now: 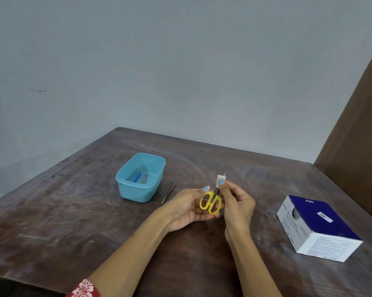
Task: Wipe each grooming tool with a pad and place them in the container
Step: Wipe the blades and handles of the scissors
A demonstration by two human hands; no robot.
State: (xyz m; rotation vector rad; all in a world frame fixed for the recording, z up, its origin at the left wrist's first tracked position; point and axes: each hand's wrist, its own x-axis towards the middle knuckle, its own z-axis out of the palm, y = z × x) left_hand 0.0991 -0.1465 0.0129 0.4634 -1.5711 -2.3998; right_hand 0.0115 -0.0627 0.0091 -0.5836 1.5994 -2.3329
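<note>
Both hands' grip: left hand (189,207) clasps scissors (210,202), right hand (236,202) pinches pad (220,180); tweezers (169,192) beside container (141,179).

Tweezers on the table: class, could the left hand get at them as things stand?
Probably not yet: the left hand holds the yellow scissors. The tweezers lie uncovered between it and the blue container, so the path looks free.

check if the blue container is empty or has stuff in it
Not empty: the blue container already holds two slim tools, one with a blue handle. The tweezers lie outside on the table.
</note>
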